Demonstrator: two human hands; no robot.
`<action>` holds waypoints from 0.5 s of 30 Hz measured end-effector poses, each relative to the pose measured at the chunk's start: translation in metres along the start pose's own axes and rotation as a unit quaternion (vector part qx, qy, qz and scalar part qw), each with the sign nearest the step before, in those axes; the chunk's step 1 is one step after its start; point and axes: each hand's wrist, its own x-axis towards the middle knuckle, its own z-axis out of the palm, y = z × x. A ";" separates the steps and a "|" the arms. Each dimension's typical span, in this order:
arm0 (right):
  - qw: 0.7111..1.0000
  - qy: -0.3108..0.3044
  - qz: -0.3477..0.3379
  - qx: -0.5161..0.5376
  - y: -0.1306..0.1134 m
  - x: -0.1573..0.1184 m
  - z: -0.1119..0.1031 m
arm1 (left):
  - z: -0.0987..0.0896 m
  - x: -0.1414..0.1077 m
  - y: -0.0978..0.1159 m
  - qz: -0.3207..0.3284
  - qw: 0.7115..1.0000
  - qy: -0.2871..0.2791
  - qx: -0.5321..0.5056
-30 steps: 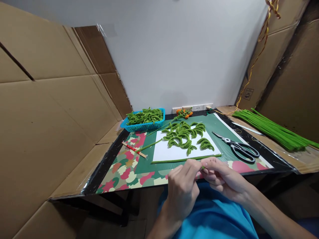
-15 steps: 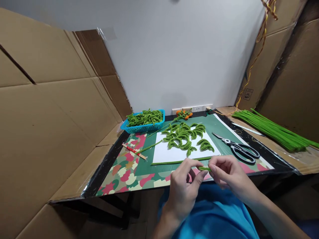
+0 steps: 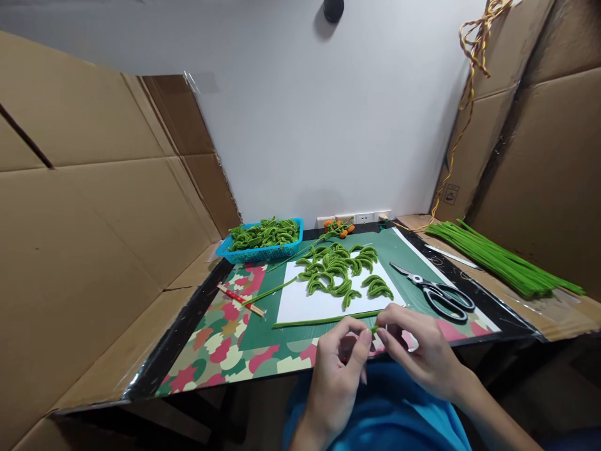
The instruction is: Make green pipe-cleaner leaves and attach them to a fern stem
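Between my two hands, just off the table's front edge, is a short piece of green pipe cleaner (image 3: 374, 329), mostly hidden by fingertips. My left hand (image 3: 342, 360) pinches one end with thumb and forefinger. The other end sits in the pinch of my right hand (image 3: 416, 347). Beyond my hands, many curved green pipe cleaner pieces (image 3: 335, 266) lie in clusters on a white sheet (image 3: 291, 300). A long straight green pipe cleaner (image 3: 310, 322) runs along the sheet's near edge.
Black-handled scissors (image 3: 434, 291) lie to the right of the sheet. A blue basket (image 3: 263, 252) heaped with green pieces stands at back left. Wrapped chopsticks (image 3: 240, 299), orange flowers (image 3: 342, 229), a knife (image 3: 451, 255) and a bundle of long green pipe cleaners (image 3: 502, 258) lie around.
My hands have come closer together, and less of the green piece shows between the fingertips. The whole view has shifted slightly, with table items appearing lower and further left.
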 end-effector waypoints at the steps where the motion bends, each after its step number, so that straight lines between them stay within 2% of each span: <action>1: 1.000 -0.003 -0.012 -0.009 0.001 -0.001 0.001 | 0.000 0.000 0.000 -0.003 1.000 -0.007 -0.013; 4: 1.000 -0.003 -0.026 -0.008 0.002 -0.001 0.003 | 0.000 0.001 0.000 -0.007 1.000 -0.014 -0.018; 6: 1.000 0.015 -0.023 -0.004 0.000 0.000 0.005 | -0.001 0.000 -0.002 0.001 1.000 0.004 0.010; 11: 0.998 0.052 -0.019 -0.008 -0.003 0.002 0.009 | 0.000 -0.001 -0.003 0.080 0.985 0.077 0.128; 15: 0.997 0.070 -0.027 -0.019 -0.004 0.003 0.011 | 0.001 0.000 0.000 0.119 0.975 0.102 0.155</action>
